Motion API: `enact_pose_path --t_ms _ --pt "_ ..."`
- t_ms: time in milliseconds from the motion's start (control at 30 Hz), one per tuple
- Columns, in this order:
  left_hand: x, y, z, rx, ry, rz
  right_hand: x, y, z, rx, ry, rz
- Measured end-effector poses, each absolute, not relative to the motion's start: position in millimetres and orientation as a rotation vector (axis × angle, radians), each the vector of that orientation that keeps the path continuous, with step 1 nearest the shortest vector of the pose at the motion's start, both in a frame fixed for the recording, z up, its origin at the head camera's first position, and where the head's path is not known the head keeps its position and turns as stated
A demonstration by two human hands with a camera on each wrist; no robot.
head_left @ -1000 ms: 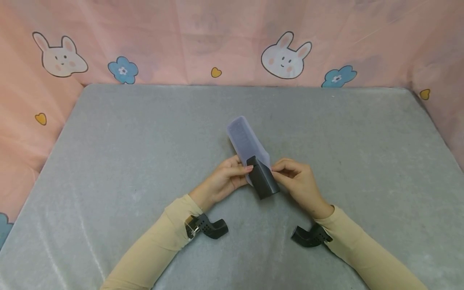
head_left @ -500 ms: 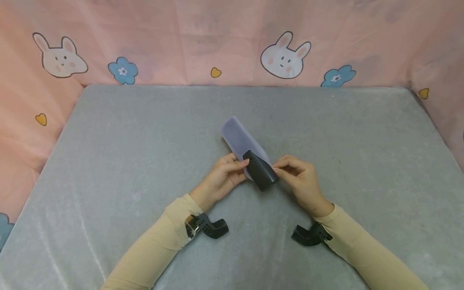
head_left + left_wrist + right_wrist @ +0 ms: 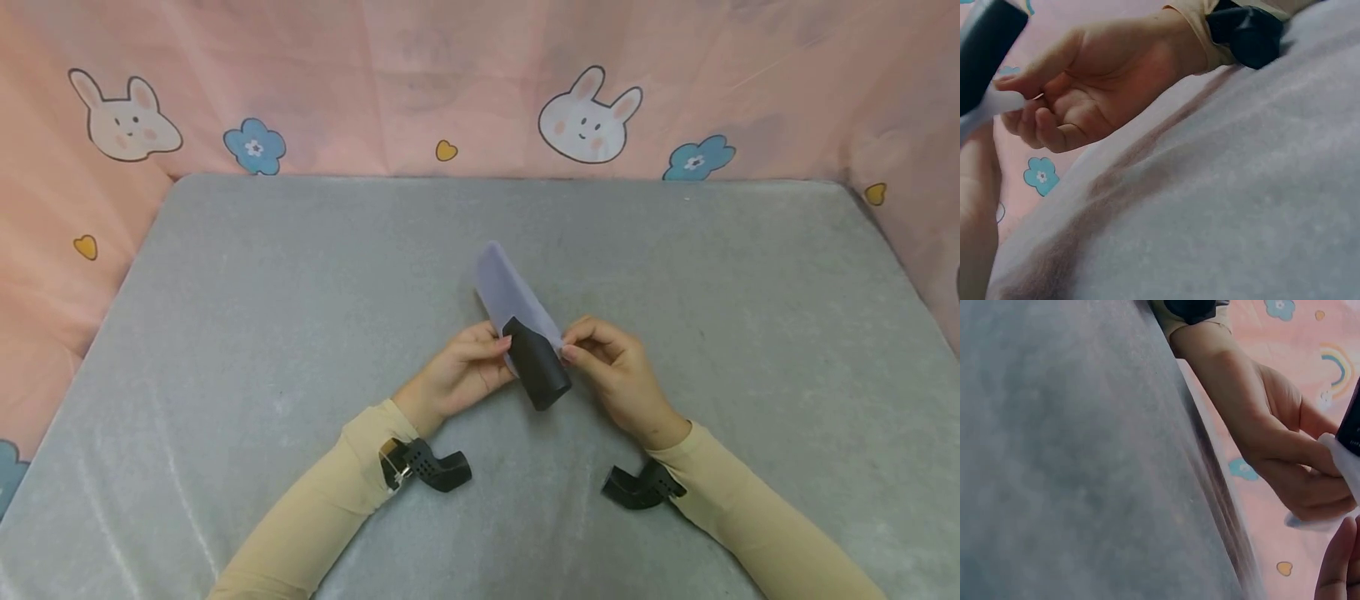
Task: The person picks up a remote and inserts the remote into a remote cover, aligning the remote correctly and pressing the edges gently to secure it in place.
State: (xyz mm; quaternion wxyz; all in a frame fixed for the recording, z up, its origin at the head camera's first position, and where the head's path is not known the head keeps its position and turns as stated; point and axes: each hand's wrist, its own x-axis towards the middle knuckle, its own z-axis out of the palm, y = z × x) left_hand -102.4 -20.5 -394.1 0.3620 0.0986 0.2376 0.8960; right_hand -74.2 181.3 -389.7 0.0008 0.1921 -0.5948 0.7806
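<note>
Block (image 3: 537, 367), black, against translucent sleeve (image 3: 512, 292), left hand (image 3: 459, 368) gripping both, right hand (image 3: 618, 371) pinching sleeve's edge, grey table (image 3: 300, 292) below

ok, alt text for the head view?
A person's left hand holds a black object against a pale translucent piece over a grey tabletop; the right hand pinches the pale piece's edge. Behind hangs pink fabric printed with rabbits, blue flowers and yellow hearts.

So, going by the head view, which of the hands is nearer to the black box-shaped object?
The left hand: its thumb touches the left edge of the black box-shaped object. The right hand is just to its right, pinching the translucent pouch.
</note>
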Motion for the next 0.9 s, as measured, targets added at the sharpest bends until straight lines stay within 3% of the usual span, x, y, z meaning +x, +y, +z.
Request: enact_pose_path --t_ms 300,900 --pt "-102.4 -21.3 -395.4 0.301 0.706 2.244 -71.2 182.4 -386.5 0.482 -1.945 2.331" --pt "-101.5 -23.9 -395.4 0.296 0.745 2.215 -66.6 184.3 -385.1 0.612 -2.119 2.188"
